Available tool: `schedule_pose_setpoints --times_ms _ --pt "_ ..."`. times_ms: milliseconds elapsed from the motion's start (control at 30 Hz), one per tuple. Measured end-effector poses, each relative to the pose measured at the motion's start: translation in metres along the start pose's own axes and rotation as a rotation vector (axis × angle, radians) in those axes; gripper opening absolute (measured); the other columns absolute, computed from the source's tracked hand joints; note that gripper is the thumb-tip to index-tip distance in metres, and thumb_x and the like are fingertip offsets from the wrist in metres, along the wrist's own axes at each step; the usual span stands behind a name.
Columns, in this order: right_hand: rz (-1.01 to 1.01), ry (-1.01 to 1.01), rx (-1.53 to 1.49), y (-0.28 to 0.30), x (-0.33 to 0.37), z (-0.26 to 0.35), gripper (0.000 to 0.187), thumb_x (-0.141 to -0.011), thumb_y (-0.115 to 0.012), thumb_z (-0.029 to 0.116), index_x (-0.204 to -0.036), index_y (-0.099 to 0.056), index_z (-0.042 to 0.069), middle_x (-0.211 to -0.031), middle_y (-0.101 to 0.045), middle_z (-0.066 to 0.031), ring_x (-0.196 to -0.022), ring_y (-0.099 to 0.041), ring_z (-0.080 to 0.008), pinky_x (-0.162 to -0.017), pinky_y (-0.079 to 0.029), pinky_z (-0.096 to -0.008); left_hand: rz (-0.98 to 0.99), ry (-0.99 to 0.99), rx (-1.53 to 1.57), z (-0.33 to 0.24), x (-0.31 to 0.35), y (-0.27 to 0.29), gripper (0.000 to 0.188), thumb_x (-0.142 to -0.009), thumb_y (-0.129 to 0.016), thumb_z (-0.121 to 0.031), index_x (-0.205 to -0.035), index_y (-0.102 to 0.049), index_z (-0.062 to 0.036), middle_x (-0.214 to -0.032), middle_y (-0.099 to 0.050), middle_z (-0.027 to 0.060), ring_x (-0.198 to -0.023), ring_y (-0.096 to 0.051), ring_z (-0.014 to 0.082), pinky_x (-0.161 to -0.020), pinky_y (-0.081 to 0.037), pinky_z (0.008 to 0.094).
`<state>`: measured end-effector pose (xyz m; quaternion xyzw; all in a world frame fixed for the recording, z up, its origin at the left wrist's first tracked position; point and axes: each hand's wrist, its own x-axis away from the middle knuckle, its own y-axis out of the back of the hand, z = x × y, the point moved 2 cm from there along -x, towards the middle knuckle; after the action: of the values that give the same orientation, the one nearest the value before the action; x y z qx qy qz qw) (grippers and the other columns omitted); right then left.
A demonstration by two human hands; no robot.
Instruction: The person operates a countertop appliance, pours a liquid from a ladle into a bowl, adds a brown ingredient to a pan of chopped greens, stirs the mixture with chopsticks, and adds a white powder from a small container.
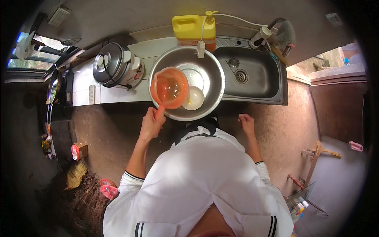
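Observation:
My left hand is closed round the handle of an orange plastic water dipper. The dipper is held over the left side of a wide stainless steel basin, and clear liquid seems to glint inside it. A white bowl sits in the basin just right of the dipper, its left edge partly hidden. Away from the counter's front edge, my right hand hangs low at my right side. Its fingers are curled in, and nothing shows in them.
Right of the basin is a steel sink with a tap. A yellow jug with a pump stands behind the basin. On the left of the counter sits an electric cooker. Brushwood lies on the floor behind my left.

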<state>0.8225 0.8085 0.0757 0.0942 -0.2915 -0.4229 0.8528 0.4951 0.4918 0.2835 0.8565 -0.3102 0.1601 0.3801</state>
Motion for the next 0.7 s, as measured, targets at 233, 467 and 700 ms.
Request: schedule_pose_setpoints --times_ms 233,467,700 --pt "0.010 -0.064 -0.039 0.001 0.006 -0.007 0.024 -0.094 -0.065 0.028 -0.091 -0.072 0.005 -0.070 -0.064 0.0021 -0.052 -0.050 -0.0062 -0.048 -0.041 -0.0253 -0.003 -0.065 -0.046 0.003 0.010 -0.008 0.025 -0.084 -0.067 -0.016 -0.094 -0.049 -0.0007 -0.071 -0.064 0.0132 -0.059 -0.065 0.0211 -0.056 -0.051 0.0359" --pt "0.009 -0.074 -0.043 0.001 0.013 -0.009 0.024 -0.094 -0.065 0.028 -0.092 -0.072 0.005 -0.072 -0.066 0.0010 -0.054 -0.052 -0.0060 -0.049 -0.042 -0.0247 -0.014 -0.135 -0.115 0.009 0.014 -0.014 0.028 -0.083 -0.068 -0.015 -0.098 -0.049 0.0002 -0.078 -0.065 0.0245 -0.073 -0.067 0.0403 -0.067 -0.052 0.0447" --pt "0.005 -0.094 -0.063 0.002 0.014 -0.007 0.025 -0.094 -0.066 0.029 -0.092 -0.072 0.005 -0.072 -0.067 0.0010 -0.054 -0.053 -0.0062 -0.049 -0.042 -0.0248 -0.027 -0.201 -0.199 -0.001 0.020 -0.015 0.030 -0.083 -0.067 -0.014 -0.101 -0.048 0.0011 -0.082 -0.064 0.0290 -0.082 -0.065 0.0482 -0.072 -0.051 0.0490"
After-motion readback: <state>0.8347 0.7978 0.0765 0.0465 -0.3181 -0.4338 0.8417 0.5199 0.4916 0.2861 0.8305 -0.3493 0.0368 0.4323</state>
